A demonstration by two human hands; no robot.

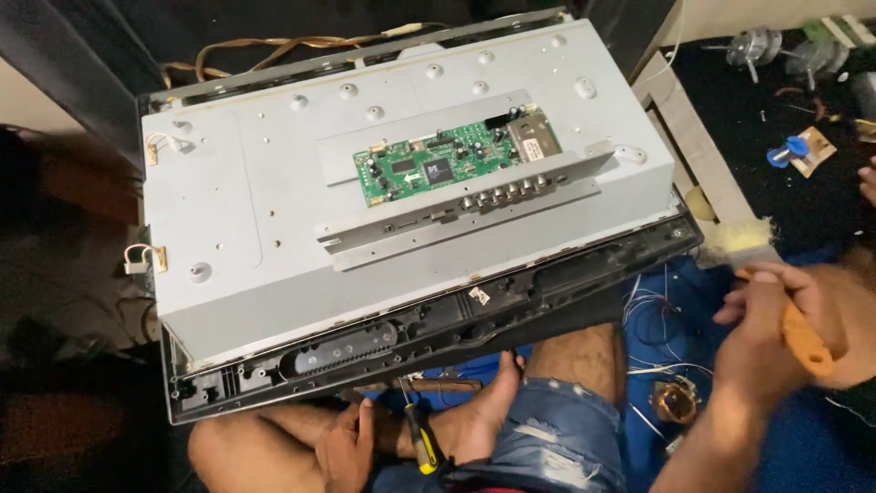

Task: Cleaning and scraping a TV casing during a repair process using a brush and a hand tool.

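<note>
You are sitting cross-legged on the floor with a flat grey sheet-metal television chassis (274, 237) lying across your knees, its black plastic frame (438, 333) running along the near edge. A green rectangular circuit board (447, 162) is sitting exposed in the middle of the metal, with a row of round sockets just near of it.

Both of your hands are working at the right of the scene, off the panel. Your left hand (762, 333) is clenching around an orange-handled paintbrush with pale bristles (803, 340), and your right hand (849, 315) is cupping the handle from behind; the bristle end is pointing far, towards the right corner of the chassis, just beside it but not touching. A yellow-and-black handled screwdriver (422, 438) is resting against your foot at the near edge, untouched. Loose thin wires (652, 315) and a small copper coil (677, 400) are lying on the blue cloth between your leg and your hands.

You seem to be readying the brush, not yet applying it; nothing is meeting the board. Bringing it in would call for swinging the bristles left over the chassis and keeping strokes light around the small components and the white connectors at the left edge.
</note>
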